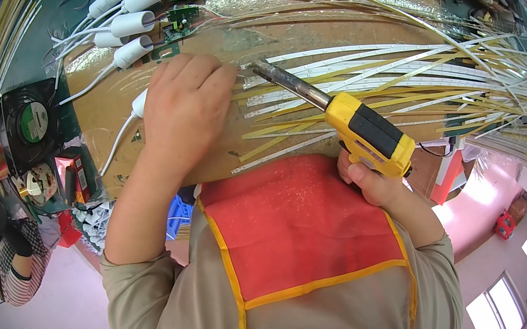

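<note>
My right hand (369, 181) is wrapped round the grip of a yellow and black soldering gun (372, 129). Its metal barrel points up and left, with the tip beside the end of a white LED strip (322, 55). Over the brown work board, my left hand (190, 100) is closed, its fingertips turned away and hidden. What they pinch, if anything, cannot be made out. Just left of that hand, partly covered by it, lies a white lamp socket (140, 104) with a white cable.
Several more white sockets (132, 24) with cables, joined to green circuit boards (183, 16), lie at the back left. A black fan (31, 122) stands at left. White and yellow strips fan out rightward. Another person (12, 266) is at far left.
</note>
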Available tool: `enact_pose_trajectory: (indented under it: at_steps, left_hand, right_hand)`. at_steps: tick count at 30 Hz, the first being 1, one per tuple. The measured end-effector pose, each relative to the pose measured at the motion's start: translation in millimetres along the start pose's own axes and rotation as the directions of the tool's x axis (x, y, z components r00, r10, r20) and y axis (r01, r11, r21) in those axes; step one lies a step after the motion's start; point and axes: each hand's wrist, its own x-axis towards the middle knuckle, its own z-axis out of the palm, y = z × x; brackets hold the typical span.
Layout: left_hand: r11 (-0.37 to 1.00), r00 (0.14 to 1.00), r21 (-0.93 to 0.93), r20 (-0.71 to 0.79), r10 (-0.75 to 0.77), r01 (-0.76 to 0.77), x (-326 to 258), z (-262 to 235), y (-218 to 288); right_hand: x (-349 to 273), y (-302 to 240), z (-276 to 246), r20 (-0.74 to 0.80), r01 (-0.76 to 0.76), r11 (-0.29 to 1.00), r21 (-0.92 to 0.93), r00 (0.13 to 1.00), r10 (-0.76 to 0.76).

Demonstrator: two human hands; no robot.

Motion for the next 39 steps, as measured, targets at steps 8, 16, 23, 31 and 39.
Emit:
enact_pose_trajectory:
  at_steps: [8, 16, 23, 31, 39]
  left_hand:
    - [1.0, 1.0, -0.007, -0.014, 0.003, -0.003, 0.5, 0.9, 0.7]
    - [1.0, 1.0, -0.011, -0.03, 0.008, -0.009, 0.7, 2.0, 0.4]
    - [1.0, 1.0, -0.019, -0.005, 0.0, -0.001, 0.7, 0.4, 0.9]
    - [1.0, 0.999, -0.014, 0.039, -0.019, 0.02, 1.9, -4.4, 2.4]
    - [1.0, 1.0, -0.008, -0.025, 0.008, -0.008, -0.8, 4.5, 0.7]
  right_hand:
    - [2.1, -1.5, 0.4, -0.013, 0.016, 1.0, -0.024, 1.0, -0.016]
    - [4.5, -3.8, 1.4, -0.014, 0.037, 0.998, -0.059, 0.999, -0.038]
    - [0.4, 3.0, 0.5, -0.037, 0.055, 0.998, 0.008, 0.998, -0.055]
    - [2.9, -0.3, 1.8, -0.029, 0.061, 0.998, -0.013, 0.998, -0.062]
    - [5.2, -4.0, 4.3, -0.042, 0.067, 0.995, -0.073, 0.997, -0.071]
